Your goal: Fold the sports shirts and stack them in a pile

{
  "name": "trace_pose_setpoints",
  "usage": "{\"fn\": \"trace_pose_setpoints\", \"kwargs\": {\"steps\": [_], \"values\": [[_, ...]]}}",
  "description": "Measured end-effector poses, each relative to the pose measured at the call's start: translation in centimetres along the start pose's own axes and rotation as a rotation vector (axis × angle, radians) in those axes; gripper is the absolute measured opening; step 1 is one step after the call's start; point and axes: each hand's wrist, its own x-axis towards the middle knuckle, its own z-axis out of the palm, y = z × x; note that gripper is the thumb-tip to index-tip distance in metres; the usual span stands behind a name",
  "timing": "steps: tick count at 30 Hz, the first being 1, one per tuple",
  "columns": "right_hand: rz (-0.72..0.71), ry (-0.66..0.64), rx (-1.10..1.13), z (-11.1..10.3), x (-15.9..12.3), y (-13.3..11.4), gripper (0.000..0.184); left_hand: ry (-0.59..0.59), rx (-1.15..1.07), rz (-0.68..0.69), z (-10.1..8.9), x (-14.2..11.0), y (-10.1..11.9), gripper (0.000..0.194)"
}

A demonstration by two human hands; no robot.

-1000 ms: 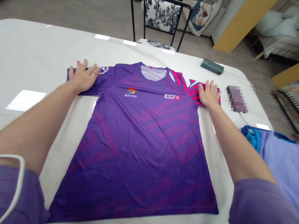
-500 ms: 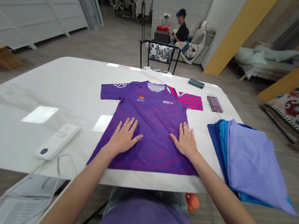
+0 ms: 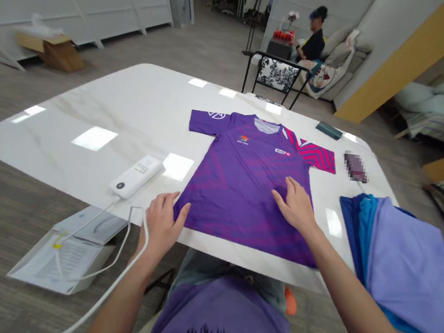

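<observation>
A purple T-shirt point(image 3: 239, 184) lies spread flat on the white table point(image 3: 142, 101), its collar at the far side. One sleeve carries pink stripes, and small logos sit on the chest. My left hand point(image 3: 163, 226) is at the shirt's lower left corner, thumb apart from the fingers; whether it touches the cloth I cannot tell. Over the right part of the shirt, my right hand point(image 3: 297, 205) is open with its fingers stretched forward, and no cloth is gripped in it.
A white device point(image 3: 138, 175) with a cable point(image 3: 118, 261) lies left of the shirt. Folded blue and lilac clothes point(image 3: 409, 258) sit at the right edge. Beyond them are a phone point(image 3: 355, 166) and a dark case point(image 3: 328, 130). A chair point(image 3: 276, 75) and a seated person point(image 3: 315, 39) are behind.
My left hand has left the middle of the shirt for its lower left corner. My right hand remains over the right side with fingers less spread. The view has turned left.
</observation>
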Motion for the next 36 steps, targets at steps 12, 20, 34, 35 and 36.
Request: {"fn": "trace_pose_setpoints", "kwargs": {"steps": [12, 20, 34, 35, 36], "values": [[-0.241, -0.217, 0.185, 7.3, 36.1, -30.4, 0.053, -0.09, -0.078, -0.203, -1.4, -0.2, -1.6, 0.034], [-0.131, -0.284, 0.084, 12.8, 44.1, -37.5, 0.065, -0.058, -0.175, -0.209, -0.5, -0.6, -2.1, 0.024], [-0.089, -0.089, 0.85, 6.5, 44.1, -29.8, 0.043, 0.274, -0.554, 0.021, -0.9, -0.1, 2.3, 0.008], [-0.04, -0.065, 0.962, 5.0, 43.9, -27.8, 0.043, 0.283, -0.582, 0.063, -1.1, 0.1, 3.2, 0.01], [0.007, -0.036, 1.059, 3.4, 43.5, -25.5, 0.043, 0.287, -0.606, 0.109, -1.2, 0.3, 4.2, 0.011]]}}
